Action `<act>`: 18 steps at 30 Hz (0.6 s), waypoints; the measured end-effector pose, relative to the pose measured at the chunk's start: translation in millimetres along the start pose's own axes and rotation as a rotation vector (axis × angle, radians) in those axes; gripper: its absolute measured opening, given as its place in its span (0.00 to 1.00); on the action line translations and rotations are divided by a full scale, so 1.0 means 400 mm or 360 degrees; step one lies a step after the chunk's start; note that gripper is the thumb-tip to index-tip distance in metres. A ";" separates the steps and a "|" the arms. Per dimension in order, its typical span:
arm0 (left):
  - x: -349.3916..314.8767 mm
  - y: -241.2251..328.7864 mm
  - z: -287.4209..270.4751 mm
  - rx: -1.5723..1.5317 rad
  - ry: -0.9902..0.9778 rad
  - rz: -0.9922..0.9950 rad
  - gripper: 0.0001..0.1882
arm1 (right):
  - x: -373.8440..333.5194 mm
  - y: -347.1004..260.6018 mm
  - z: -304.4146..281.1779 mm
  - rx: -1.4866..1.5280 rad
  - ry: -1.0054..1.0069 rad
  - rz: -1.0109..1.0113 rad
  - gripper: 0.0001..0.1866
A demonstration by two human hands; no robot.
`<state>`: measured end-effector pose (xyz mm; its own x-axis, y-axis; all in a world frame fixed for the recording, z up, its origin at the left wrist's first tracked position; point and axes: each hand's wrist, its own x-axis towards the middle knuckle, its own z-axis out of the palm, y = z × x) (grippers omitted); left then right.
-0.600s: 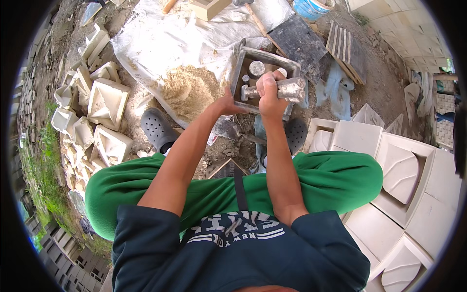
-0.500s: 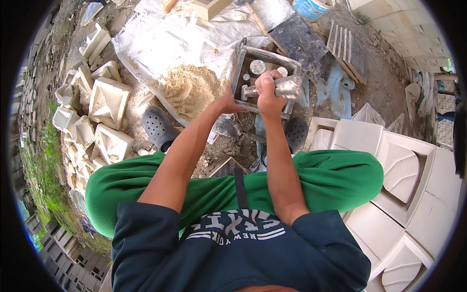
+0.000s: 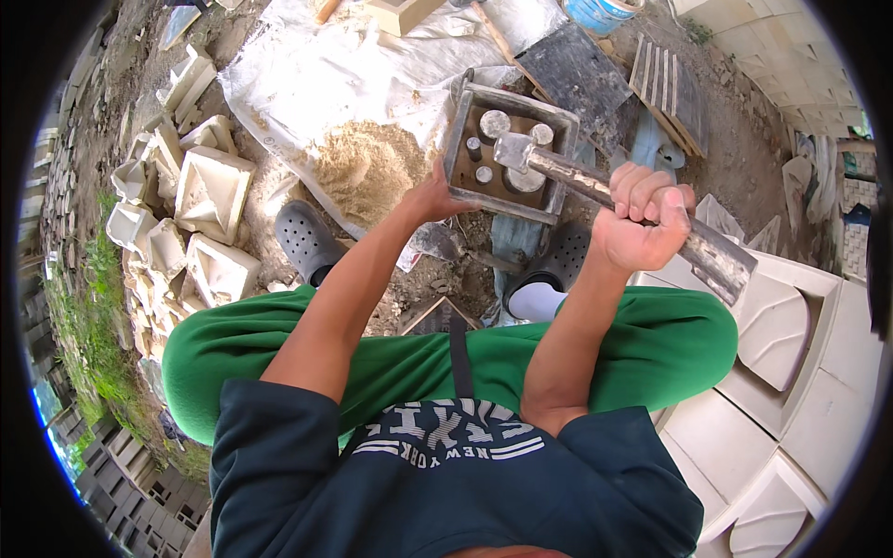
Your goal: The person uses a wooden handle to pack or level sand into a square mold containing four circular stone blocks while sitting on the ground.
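Note:
A grey rectangular mould box (image 3: 565, 121) stands on the ground ahead of me, with several round pegs rising from the brown fill inside. My left hand (image 3: 437, 195) grips its near left corner, thumb along the near wall and fingers at the left side. Over to the right, my right hand (image 3: 644, 216) is closed around the worn handle of a hammer (image 3: 577, 174). The hammer's small head hangs over the box, and its thick, pale-smeared butt sticks out past my hand to the right. Part of the fill is hidden beneath the hammer.
Left of the box lies a sand heap (image 3: 372, 172) on a white sheet (image 3: 307, 74). Broken cast pieces (image 3: 214, 191) are piled farther left. Cast blocks (image 3: 716, 428) cover the right. A dark board (image 3: 575, 79), a slatted panel (image 3: 668, 98) and a blue bucket (image 3: 600, 14) stand beyond.
My right hand has swung the hammer right and toward me, from inside the box to beside it. More pegs and fill show. My left hand stays on the corner.

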<state>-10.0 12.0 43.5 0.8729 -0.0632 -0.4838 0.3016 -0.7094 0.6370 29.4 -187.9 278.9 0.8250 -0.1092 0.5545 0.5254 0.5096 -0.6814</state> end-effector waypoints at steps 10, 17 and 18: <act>-0.080 0.018 0.051 0.0828 0.0781 0.0584 0.54 | -0.006 -0.002 -0.088 -0.0076 0.0320 -0.0089 0.10; -0.061 0.052 0.047 0.0915 0.0684 0.0485 0.45 | -0.007 0.025 -0.086 -0.0027 0.0423 0.0021 0.09; -0.052 0.063 0.035 0.0901 0.0686 0.0530 0.45 | -0.007 0.027 -0.087 -0.0016 0.0427 0.0026 0.09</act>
<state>-25.8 -14.2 61.2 0.9898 -0.1395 0.0284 -0.1422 -0.9581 0.2488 40.0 -211.8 253.4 0.8584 -0.3242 0.3976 0.5125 0.5050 -0.6945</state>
